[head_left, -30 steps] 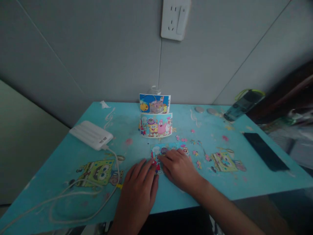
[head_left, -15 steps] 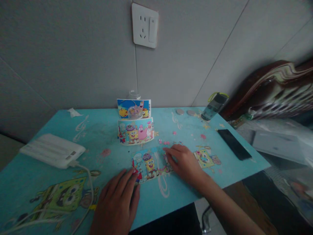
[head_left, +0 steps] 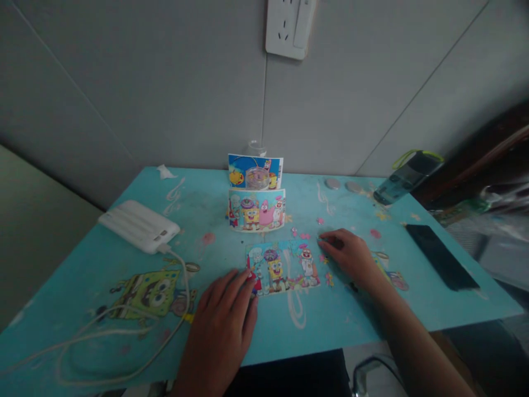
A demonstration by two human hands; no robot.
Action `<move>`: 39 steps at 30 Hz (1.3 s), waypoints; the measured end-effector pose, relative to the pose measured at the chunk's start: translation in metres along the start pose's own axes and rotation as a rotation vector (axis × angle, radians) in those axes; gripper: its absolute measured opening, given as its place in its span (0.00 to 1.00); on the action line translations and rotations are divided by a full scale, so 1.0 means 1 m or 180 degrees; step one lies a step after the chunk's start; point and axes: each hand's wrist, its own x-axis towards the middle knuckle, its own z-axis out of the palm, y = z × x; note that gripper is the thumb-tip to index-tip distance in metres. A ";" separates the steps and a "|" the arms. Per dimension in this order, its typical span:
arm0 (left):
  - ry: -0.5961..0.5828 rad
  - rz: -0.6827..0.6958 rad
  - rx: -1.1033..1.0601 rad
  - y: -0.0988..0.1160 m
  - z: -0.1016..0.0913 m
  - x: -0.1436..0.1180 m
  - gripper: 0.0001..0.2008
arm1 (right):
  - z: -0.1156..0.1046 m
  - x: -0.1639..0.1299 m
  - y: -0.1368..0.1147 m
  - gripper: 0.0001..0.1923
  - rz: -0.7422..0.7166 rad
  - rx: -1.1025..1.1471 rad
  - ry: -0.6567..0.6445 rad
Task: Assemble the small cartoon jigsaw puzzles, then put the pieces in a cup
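A partly assembled cartoon jigsaw puzzle (head_left: 276,270) lies flat on the table, with a gap of bare tabletop right of its middle. My left hand (head_left: 227,309) rests palm down at the puzzle's left edge, fingers stretched out, tips touching it. Right of the puzzle, my right hand (head_left: 349,255) has thumb and forefinger pinched around a small puzzle piece (head_left: 319,238), mostly hidden by the fingertips. Loose puzzle pieces (head_left: 329,279) lie below that hand, and further pink pieces (head_left: 305,236) lie above the puzzle. Behind stands a printed picture card (head_left: 257,212) showing similar characters.
A second card (head_left: 237,165) and a clear cup (head_left: 257,179) stand at the back. On the left is a white power bank (head_left: 138,225) with a cable (head_left: 184,275). Two round discs (head_left: 332,184), a bottle (head_left: 407,176) and a black phone (head_left: 440,256) are on the right.
My right hand has moved off the puzzle to its right side, uncovering the puzzle's right part and loose pieces. My left hand stays at the left edge. The view has shifted left.
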 end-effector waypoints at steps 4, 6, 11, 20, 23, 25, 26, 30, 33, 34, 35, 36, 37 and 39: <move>-0.0043 -0.0085 -0.0032 0.003 -0.003 0.001 0.15 | -0.001 0.001 0.004 0.14 0.0142 0.0062 -0.0006; -0.0065 -0.0096 -0.0038 0.004 -0.003 0.002 0.15 | -0.001 0.000 0.005 0.16 0.0178 0.0038 -0.0013; -0.0096 -0.0131 -0.0063 0.005 -0.003 0.002 0.15 | 0.002 -0.002 0.009 0.17 0.0229 0.0131 0.0013; -0.0070 -0.0166 -0.0122 0.006 -0.004 0.002 0.15 | -0.005 -0.025 -0.037 0.13 -0.0029 0.0859 -0.0204; -0.0130 -0.0209 -0.0123 0.006 -0.005 0.003 0.14 | -0.001 -0.032 -0.067 0.10 -0.0256 0.1328 -0.0550; -0.0164 -0.0239 -0.0128 0.007 -0.005 0.003 0.14 | 0.005 -0.033 -0.082 0.09 -0.0377 0.1575 -0.0822; -0.0176 -0.0248 -0.0136 0.007 -0.006 0.003 0.14 | 0.007 -0.032 -0.087 0.09 -0.0428 0.1661 -0.0950; -0.0184 -0.0240 -0.0155 0.007 -0.006 0.003 0.15 | 0.014 -0.022 -0.096 0.10 -0.0558 0.1652 -0.1169; -0.0184 -0.0249 -0.0144 0.007 -0.005 0.002 0.15 | 0.018 -0.009 -0.100 0.11 -0.0787 0.1429 -0.1195; -0.0188 -0.0247 -0.0146 0.007 -0.005 0.002 0.15 | 0.019 -0.003 -0.101 0.11 -0.0935 0.1318 -0.1244; -0.0184 -0.0245 -0.0150 0.007 -0.005 0.003 0.14 | 0.019 0.003 -0.103 0.11 -0.1106 0.1193 -0.1305; -0.0181 -0.0246 -0.0155 0.007 -0.006 0.003 0.14 | 0.019 0.009 -0.105 0.12 -0.1275 0.1065 -0.1379; -0.0180 -0.0255 -0.0156 0.008 -0.006 0.003 0.14 | 0.019 0.014 -0.108 0.12 -0.1422 0.0953 -0.1456; -0.0182 -0.0293 -0.0157 0.008 -0.007 0.004 0.14 | 0.017 0.023 -0.112 0.12 -0.1612 0.0835 -0.1568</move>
